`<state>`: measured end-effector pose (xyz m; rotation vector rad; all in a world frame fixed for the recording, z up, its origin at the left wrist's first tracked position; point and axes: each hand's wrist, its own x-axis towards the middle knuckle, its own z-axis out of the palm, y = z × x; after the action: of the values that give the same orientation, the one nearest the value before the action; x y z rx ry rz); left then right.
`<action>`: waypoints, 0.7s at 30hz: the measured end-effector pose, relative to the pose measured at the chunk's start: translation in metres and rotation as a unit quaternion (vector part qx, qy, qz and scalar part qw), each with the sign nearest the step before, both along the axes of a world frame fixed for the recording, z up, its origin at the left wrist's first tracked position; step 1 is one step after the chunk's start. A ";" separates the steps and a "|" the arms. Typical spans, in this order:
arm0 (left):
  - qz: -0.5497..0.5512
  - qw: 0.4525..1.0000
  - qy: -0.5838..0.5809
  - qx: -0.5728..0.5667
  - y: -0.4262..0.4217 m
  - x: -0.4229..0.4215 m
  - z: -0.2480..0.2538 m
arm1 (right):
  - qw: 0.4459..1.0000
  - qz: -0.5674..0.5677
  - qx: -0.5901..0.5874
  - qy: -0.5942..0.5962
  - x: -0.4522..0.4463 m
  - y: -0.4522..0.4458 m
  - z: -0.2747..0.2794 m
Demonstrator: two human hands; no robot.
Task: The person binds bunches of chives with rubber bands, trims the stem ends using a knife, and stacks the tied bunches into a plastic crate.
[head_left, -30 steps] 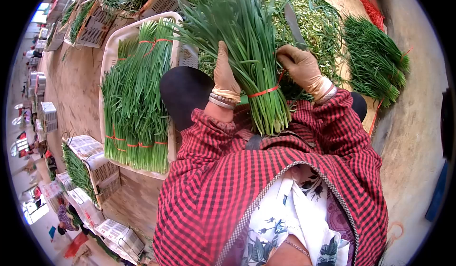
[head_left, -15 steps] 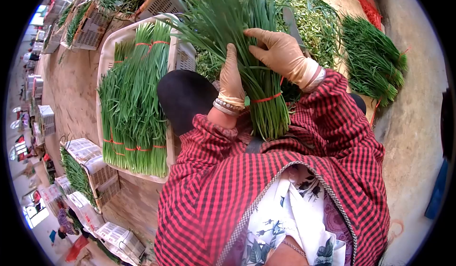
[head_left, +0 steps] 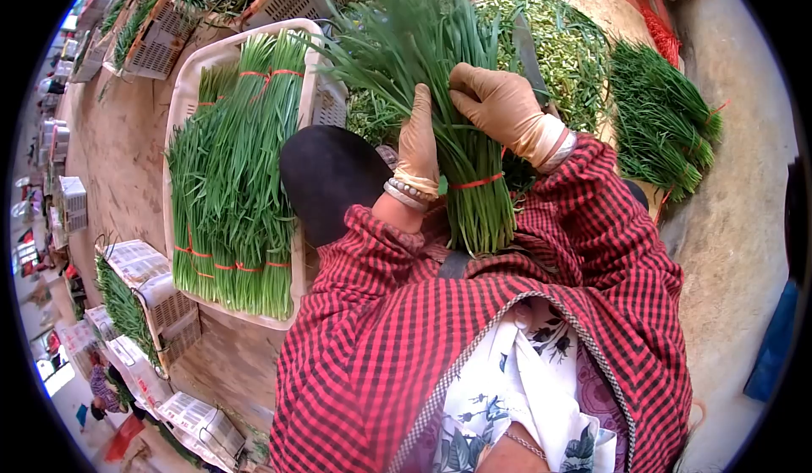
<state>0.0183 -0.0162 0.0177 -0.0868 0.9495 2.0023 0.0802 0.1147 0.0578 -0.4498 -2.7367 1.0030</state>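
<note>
A bunch of garlic chives [head_left: 461,147] stands upright over my lap, with a red band [head_left: 478,182] around its lower stems. My gloved left hand [head_left: 418,139] grips the bunch from its left side; the thumb shows and the other fingers are hidden behind the leaves. At the bunch's right side, my gloved right hand [head_left: 499,105] has its thumb and forefinger pinched together against the leaves. Whether a few blades are caught in that pinch is hard to see. The leaf tips fan out above both hands and are partly blurred.
A white crate [head_left: 173,105] of banded chives lies to the left. Beyond the bunch are a knife blade [head_left: 529,59] and a heap of cut trimmings [head_left: 567,38]. More chive bunches [head_left: 664,118] lie at right, below red twine [head_left: 661,38]. Other crates [head_left: 161,46] stand farther left.
My right hand has drawn slightly right and down, and its fingers have gone from spread to pinched. My left hand still holds the bunch. The view has shifted a little.
</note>
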 end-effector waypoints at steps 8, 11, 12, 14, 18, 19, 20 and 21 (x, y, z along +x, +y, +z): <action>-0.010 1.000 -0.008 0.000 0.001 0.000 -0.001 | 0.992 -0.069 0.021 0.104 -0.001 0.024 -0.008; -0.006 1.000 -0.008 0.013 0.000 0.000 -0.001 | 0.988 -0.058 -0.112 0.089 0.009 0.024 -0.001; -0.013 1.000 -0.007 0.008 -0.001 -0.001 -0.005 | 0.991 -0.029 -0.102 0.079 0.012 0.017 0.002; -0.024 1.000 -0.005 0.003 0.001 0.000 -0.005 | 0.990 0.037 -0.015 0.135 0.008 0.009 -0.007; -0.016 1.000 -0.006 -0.002 -0.001 0.000 -0.007 | 0.992 0.045 0.021 0.113 0.003 0.005 -0.008; -0.022 1.000 -0.015 -0.001 -0.001 -0.001 -0.006 | 0.992 0.051 0.071 0.087 0.002 0.005 -0.005; -0.022 1.000 -0.014 -0.002 -0.002 -0.001 -0.005 | 0.989 0.056 0.122 0.061 0.001 0.005 -0.002; -0.018 1.000 -0.017 -0.010 -0.001 -0.001 -0.005 | 0.989 0.055 0.122 0.061 0.001 0.005 -0.001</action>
<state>0.0175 -0.0172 0.0132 -0.1146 0.9437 1.9518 0.0809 0.1201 0.0571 -0.1917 -2.7487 0.6809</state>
